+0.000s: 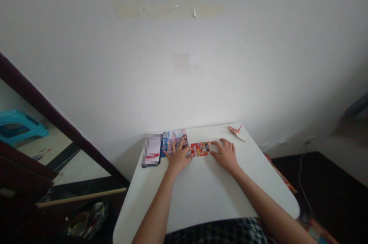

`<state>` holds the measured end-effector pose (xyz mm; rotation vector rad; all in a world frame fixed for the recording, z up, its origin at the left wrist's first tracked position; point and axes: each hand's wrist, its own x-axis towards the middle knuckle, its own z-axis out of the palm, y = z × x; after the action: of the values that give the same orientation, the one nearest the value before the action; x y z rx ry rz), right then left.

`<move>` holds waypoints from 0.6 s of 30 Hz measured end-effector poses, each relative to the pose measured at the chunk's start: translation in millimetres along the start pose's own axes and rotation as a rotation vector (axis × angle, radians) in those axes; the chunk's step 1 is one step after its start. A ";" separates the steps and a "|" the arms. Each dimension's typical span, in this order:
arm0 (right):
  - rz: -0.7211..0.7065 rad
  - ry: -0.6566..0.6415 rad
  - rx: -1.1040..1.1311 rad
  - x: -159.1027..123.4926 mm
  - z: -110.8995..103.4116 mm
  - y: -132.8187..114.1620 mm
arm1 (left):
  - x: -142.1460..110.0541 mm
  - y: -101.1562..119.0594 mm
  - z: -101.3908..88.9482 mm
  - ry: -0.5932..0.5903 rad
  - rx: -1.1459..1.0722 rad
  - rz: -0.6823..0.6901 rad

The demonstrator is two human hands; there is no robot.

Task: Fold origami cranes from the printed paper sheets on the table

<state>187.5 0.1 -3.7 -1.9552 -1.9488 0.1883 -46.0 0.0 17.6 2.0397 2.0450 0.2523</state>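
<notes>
A phone (155,150) lies at the left edge of the white counter (207,194), a folded red-and-white paper shape (235,132) near its far right corner. Yellowish tape (169,9) runs across the wall (258,63). Over to my left, a blue plastic stool (28,127) shows past a dark slanting frame (28,91).

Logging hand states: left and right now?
Left hand: open, spread over blue sheet, by left end of red paper.
Right hand: open, by red paper's right end.
</notes>
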 end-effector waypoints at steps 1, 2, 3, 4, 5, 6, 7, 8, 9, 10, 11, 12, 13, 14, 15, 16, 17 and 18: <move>0.000 0.001 0.003 0.1 0.0 0.0 | 0.1 -0.6 0.1 -0.002 0.001 -0.001; -0.001 0.002 0.005 0.3 0.0 0.0 | 0.3 -1.1 0.3 -0.003 0.001 0.001; -0.001 0.002 0.005 0.4 0.1 0.1 | 0.4 -1.6 0.5 -0.001 -0.001 0.005; 0.000 0.001 0.004 0.6 0.2 0.2 | 0.4 -1.9 0.6 0.004 -0.004 0.012; -0.002 0.001 0.003 0.8 0.6 0.5 | 0.3 -2.2 0.6 0.014 -0.005 0.021; -0.005 0.004 0.002 0.9 1.1 1.0 | 0.1 -2.5 0.4 0.029 -0.003 0.033; -0.010 0.011 0.002 1.0 2.0 1.7 | -0.1 -2.6 0.1 0.045 0.002 0.048; -0.018 0.021 0.003 1.0 3.2 2.7 | -0.5 -2.5 -0.3 0.063 0.008 0.066; -0.027 0.036 0.006 1.0 4.8 4.0 | -1.0 -2.3 -0.6 0.078 0.016 0.088; -0.039 0.056 0.010 1.0 6.6 5.6 | -1.5 -1.7 -0.6 0.090 0.022 0.109; -0.050 0.079 0.017 1.0 8.5 7.6 | -2.1 -0.7 -0.3 0.100 0.027 0.127; -0.061 0.105 0.027 1.2 10.5 9.9 | -2.8 0.6 0.5 0.109 0.030 0.139; -0.079 0.130 0.041 1.5 12.3 12.3 | -3.4 2.2 1.8 0.119 0.032 0.146; -0.098 0.153 0.057 2.0 13.9 14.9 | -4.0 4.1 3.5 0.131 0.034 0.149; -0.115 0.177 0.074 2.7 15.2 17.4 | -4.4 6.2 5.6 0.148 0.037 0.150; -0.132 0.199 0.092 3.6 16.1 19.8 | -4.8 8.3 8.0 0.160 0.039 0.152; -0.150 0.219 0.110 4.6 16.6 22.1 | -5.0 10.4 10.4 0.171 0.038 0.158; -0.171 0.232 0.127 5.6 16.7 23.9 | -5.1 12.3 12.9 0.175 0.034 0.159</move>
<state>204.2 9.0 -26.6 -1.6424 -1.8900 0.0369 -30.5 -5.6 9.1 2.2775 1.9977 0.4422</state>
